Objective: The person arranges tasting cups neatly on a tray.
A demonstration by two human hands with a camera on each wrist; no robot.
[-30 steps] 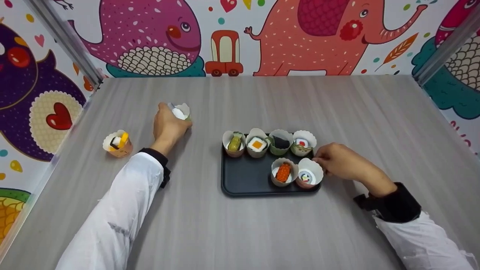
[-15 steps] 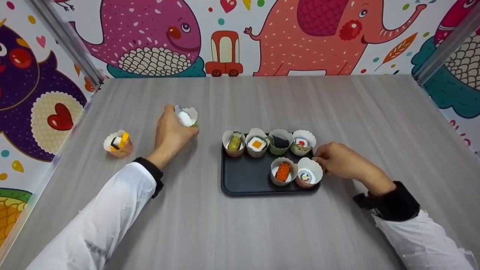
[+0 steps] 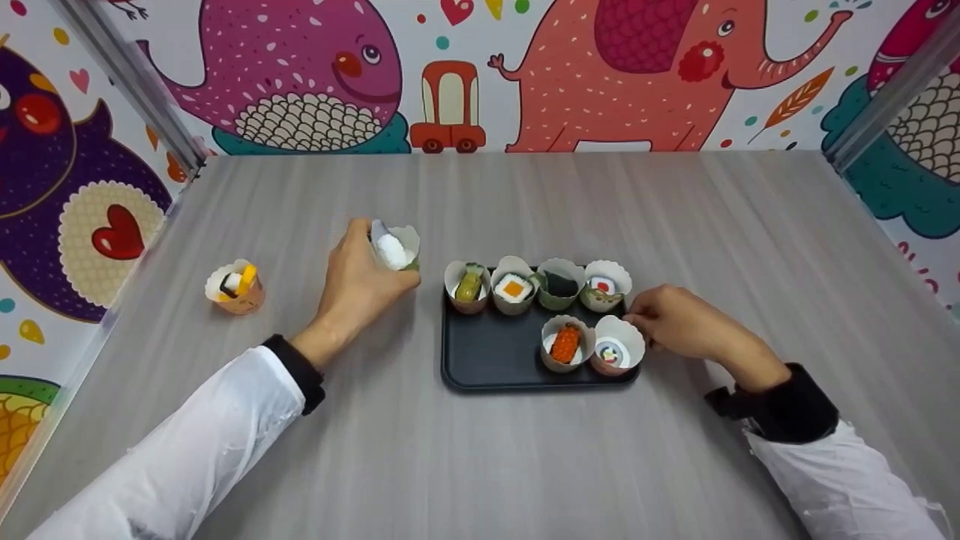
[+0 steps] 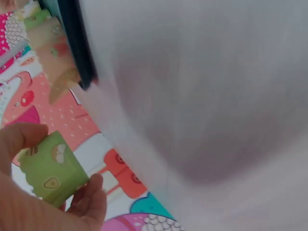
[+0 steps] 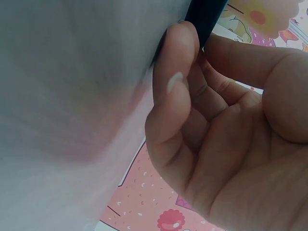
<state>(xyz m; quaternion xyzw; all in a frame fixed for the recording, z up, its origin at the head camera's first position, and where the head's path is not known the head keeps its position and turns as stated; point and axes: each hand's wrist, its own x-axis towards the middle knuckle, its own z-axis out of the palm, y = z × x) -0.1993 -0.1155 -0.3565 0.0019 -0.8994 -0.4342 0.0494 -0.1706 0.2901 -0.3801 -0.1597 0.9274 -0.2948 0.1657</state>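
My left hand (image 3: 360, 277) grips a green paper baking cup (image 4: 55, 168) between thumb and fingers, above the table and left of the tray. A white sushi piece with a grey top (image 3: 391, 251) sits inside this cup. At the black tray's (image 3: 487, 367) right edge, my right hand (image 3: 682, 322) pinches the rim between thumb and curled fingers, also seen in the right wrist view. Paper cups with sushi pieces fill the tray's back row, among them a cup with a yellow-centred roll (image 3: 514, 287). In front are a cup of orange roe sushi (image 3: 566, 343) and a cup with a round roll (image 3: 616, 349).
An orange-patterned paper cup (image 3: 236, 289) with a black, white and yellow sushi piece stands at the table's left. The front-left part of the tray shows bare black surface. Walls with cartoon animals (image 3: 615, 82) border the table at the back and sides.
My left hand has carried the green cup rightward and toward me, closer to the tray. The right hand and the tray have stayed in place.
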